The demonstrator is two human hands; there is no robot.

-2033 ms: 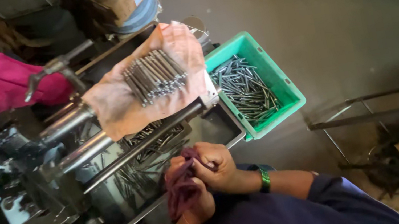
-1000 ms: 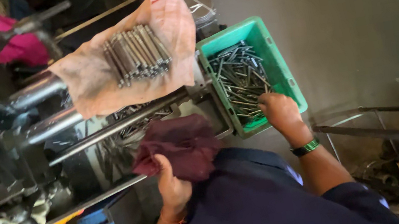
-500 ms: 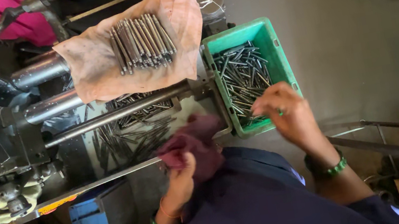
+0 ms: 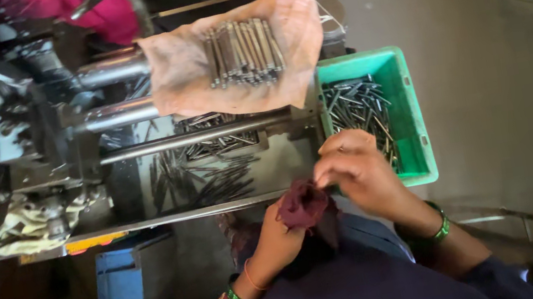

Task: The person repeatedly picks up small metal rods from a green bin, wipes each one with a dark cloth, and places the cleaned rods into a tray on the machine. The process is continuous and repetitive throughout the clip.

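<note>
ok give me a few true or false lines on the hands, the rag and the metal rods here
1. Both hands meet at the dark red rag. True.
2. The left hand is inside the green bin. False: it grips the rag in front of the machine.
3. A row of metal rods lies on a tan cloth. True.
4. The green bin is empty. False: it holds loose rods.
5. The right hand wears a green bangle. True.

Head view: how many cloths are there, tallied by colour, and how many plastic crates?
Maroon cloth, in both hands: 1
Tan cloth under the rods: 1
Pale rag on the machine: 1
Green plastic crate: 1
Blue plastic crate: 1
Total: 5
</note>
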